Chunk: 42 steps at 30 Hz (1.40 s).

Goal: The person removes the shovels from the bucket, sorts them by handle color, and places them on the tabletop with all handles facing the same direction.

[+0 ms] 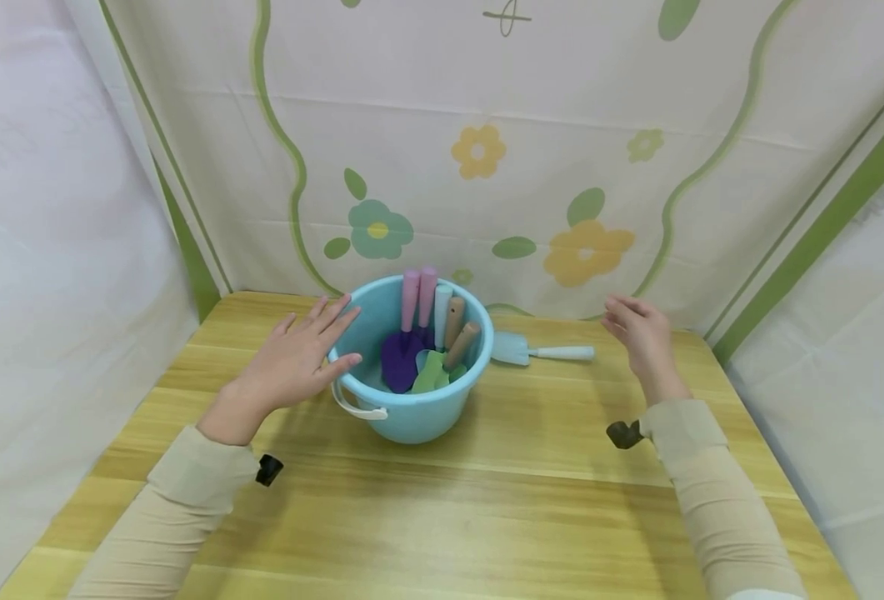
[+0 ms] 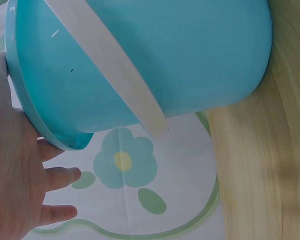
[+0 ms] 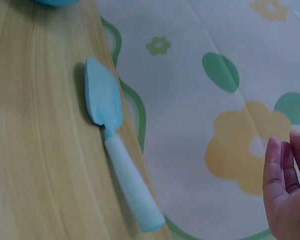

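Observation:
A light blue bucket (image 1: 419, 417) stands upright on the table, its white handle (image 1: 359, 408) hanging down in front. Inside lean several small garden tools: purple trowels (image 1: 400, 362) with pink handles, a pale blue handle (image 1: 442, 317), and green tools (image 1: 432, 372) with brown handles. My left hand (image 1: 299, 354) rests at the bucket's left rim, fingers spread and straight. To the bucket's right lies a light blue trowel (image 3: 132, 185), flat on the wood. Raised above the table, to the right of that trowel, my right hand (image 1: 640, 333) has loosely bent fingers and holds nothing.
The wooden table (image 1: 486, 517) ends at the back against a white cloth (image 1: 412, 100) printed with flowers and vines. More white cloth hangs at both sides. A small black device (image 1: 269, 469) sits at the left wrist, another (image 1: 625, 434) at the right.

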Each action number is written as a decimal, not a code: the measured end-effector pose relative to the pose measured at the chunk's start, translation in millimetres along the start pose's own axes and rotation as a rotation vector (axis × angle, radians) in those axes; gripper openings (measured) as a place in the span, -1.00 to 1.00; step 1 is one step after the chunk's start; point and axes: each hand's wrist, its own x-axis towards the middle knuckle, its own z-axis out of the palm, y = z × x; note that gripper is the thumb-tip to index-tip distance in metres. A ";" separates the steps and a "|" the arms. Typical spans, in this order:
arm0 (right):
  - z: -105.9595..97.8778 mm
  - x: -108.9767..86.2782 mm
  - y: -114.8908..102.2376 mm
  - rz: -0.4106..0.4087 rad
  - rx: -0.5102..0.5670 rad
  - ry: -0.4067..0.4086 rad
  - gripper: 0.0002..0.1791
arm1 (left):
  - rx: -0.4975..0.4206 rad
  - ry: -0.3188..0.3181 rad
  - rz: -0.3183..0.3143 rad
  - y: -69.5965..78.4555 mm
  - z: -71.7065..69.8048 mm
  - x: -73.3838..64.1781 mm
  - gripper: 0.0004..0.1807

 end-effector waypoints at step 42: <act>123.9 -31.7 -36.8 -0.120 -0.261 -0.523 -0.60 | 0.005 -0.002 0.003 -0.4 -0.4 -0.1 -0.21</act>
